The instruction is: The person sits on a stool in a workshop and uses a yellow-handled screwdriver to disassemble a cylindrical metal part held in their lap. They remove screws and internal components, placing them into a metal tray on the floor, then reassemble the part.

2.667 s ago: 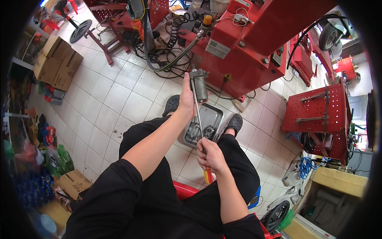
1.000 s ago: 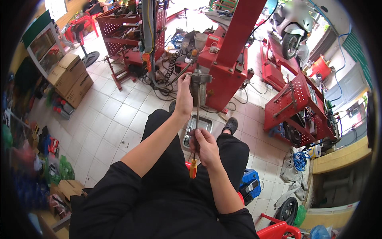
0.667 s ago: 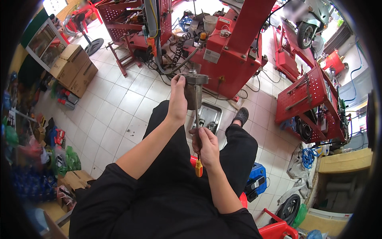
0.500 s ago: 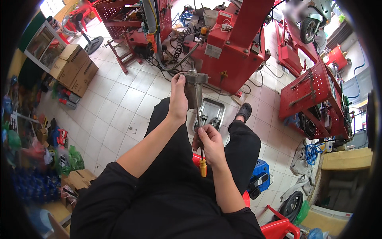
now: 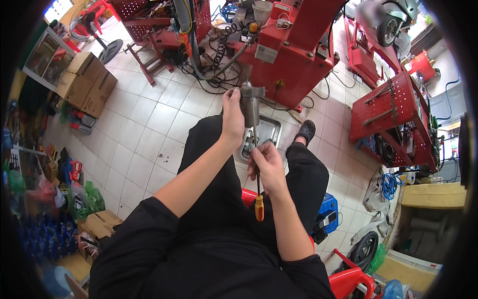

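Observation:
My left hand is closed around a grey metal cylindrical part with a flange and a short stub at its top; I cannot tell exactly what it is. Below it, my right hand pinches the shaft of a screwdriver, whose yellow and red handle hangs lowest. The shaft points up at the cylinder's side; whether its tip touches is hard to make out. Beneath and behind the hands, a metal tray with small parts in it lies on the floor between my legs.
A red machine with hoses and cables stands ahead. To the right is a red perforated tool cart; cardboard boxes stand at left. A blue case sits beside my right leg, on pale floor tiles.
Both hands have shifted slightly right in the picture. The metal part has turned, so its flange now points more to the right. The screwdriver handle still hangs below my right hand.

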The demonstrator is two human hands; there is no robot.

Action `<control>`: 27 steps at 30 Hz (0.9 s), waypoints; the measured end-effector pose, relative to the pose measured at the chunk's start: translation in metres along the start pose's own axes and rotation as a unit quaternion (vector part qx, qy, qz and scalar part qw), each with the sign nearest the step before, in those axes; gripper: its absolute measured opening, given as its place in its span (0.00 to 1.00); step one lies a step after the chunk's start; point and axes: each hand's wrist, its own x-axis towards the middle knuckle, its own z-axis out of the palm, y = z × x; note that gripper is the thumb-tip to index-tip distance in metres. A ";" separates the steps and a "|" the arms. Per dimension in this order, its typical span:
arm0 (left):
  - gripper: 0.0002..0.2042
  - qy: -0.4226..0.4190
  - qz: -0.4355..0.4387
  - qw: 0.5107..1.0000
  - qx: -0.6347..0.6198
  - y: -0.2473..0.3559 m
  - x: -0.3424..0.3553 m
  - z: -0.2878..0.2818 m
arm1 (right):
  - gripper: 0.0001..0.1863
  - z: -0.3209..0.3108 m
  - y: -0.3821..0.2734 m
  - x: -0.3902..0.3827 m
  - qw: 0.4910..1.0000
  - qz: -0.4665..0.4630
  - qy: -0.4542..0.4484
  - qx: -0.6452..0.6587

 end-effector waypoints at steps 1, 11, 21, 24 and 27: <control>0.17 0.015 0.008 1.000 0.014 -0.012 0.014 -0.004 | 0.09 0.001 0.000 0.009 1.000 0.015 -0.003 0.006; 0.23 0.029 -0.071 0.997 0.012 -0.089 0.081 -0.029 | 0.13 -0.046 0.053 0.095 0.992 0.118 0.032 0.023; 0.21 0.046 -0.070 0.990 0.115 -0.101 0.074 -0.022 | 0.15 -0.055 0.078 0.110 0.978 0.156 0.014 0.136; 0.22 0.051 -0.067 0.989 0.125 -0.101 0.073 -0.021 | 0.14 -0.052 0.079 0.109 0.985 0.135 0.039 0.104; 0.22 0.051 -0.060 0.987 0.137 -0.098 0.072 -0.019 | 0.13 -0.045 0.075 0.110 0.987 0.127 0.078 0.065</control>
